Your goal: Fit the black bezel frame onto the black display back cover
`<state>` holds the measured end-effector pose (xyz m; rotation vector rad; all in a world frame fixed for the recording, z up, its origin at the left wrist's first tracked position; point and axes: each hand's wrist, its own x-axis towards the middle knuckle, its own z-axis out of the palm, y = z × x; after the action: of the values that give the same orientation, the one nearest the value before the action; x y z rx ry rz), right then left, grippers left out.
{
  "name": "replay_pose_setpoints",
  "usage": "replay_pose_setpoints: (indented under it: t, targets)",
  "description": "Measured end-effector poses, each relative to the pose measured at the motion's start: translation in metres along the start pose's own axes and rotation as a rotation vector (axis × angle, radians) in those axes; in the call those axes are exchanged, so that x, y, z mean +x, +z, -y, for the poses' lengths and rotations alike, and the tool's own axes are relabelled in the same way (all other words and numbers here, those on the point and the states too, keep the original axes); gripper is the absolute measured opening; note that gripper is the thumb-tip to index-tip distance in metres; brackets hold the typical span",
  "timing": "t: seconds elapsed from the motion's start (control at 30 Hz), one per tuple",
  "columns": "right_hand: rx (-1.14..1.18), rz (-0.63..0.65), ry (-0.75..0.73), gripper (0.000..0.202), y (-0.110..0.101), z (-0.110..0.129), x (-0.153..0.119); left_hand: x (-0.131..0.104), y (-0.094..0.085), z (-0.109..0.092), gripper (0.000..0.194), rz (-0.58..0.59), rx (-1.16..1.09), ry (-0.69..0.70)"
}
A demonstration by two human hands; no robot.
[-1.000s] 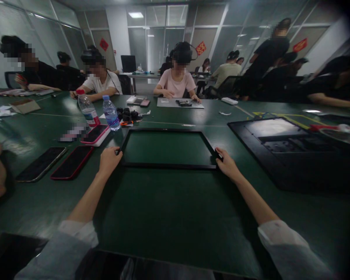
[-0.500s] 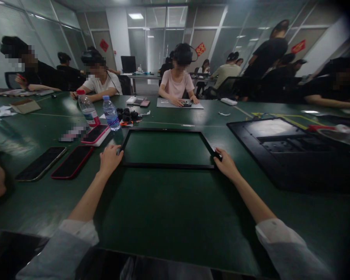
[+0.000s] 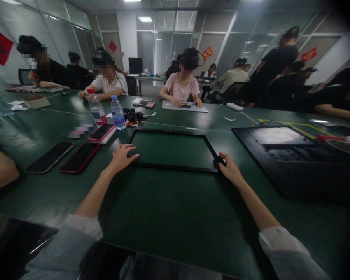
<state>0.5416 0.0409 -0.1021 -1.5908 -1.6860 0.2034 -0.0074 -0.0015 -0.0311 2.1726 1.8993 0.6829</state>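
Note:
A thin black rectangular frame [image 3: 175, 168] lies on the green table [image 3: 169, 210], with the tabletop showing through its middle. My left hand [image 3: 123, 157] is at the frame's left side, its fingers apart and reaching over the edge; nothing shows in its grasp. At the right side, my right hand [image 3: 229, 167] has its fingers closed on the frame near the front right corner. A small dark part of the frame's corner shows by those fingertips.
Phones [image 3: 80, 158] and bottles [image 3: 118, 113] stand or lie left of the frame. A large black panel [image 3: 274, 155] lies to the right. Another person's hand [image 3: 1, 165] rests at the far left. Across the table, a person [image 3: 183, 85] works on a grey mat [image 3: 202, 109].
The view has shifted, so most things appear slightly further right. My left hand has loosened from the frame's left edge and its fingers have spread over it. My right hand keeps its hold.

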Motion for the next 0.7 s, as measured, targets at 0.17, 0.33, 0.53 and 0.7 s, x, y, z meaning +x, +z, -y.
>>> replay_pose_setpoints:
  t: [0.17, 0.33, 0.53, 0.7]
  targets:
    - [0.000, -0.031, 0.015, 0.056, -0.0037, 0.0021, 0.0009, -0.0027, -0.0044, -0.0060, 0.059, 0.113, -0.057, 0.045]
    - [-0.021, -0.052, 0.040, 0.056, -0.0047, 0.0061, 0.0008, -0.0062, -0.0052, -0.0085, 0.075, 0.242, -0.015, 0.092]
    - [0.026, -0.016, -0.010, 0.053, -0.0030, 0.0073, 0.0007, -0.0063, -0.0031, -0.0046, 0.069, 0.261, -0.003, 0.112]
    - [-0.014, -0.017, -0.002, 0.049, -0.0004, 0.0038, -0.0017, -0.0043, -0.0038, -0.0022, 0.053, 0.228, -0.035, 0.102]
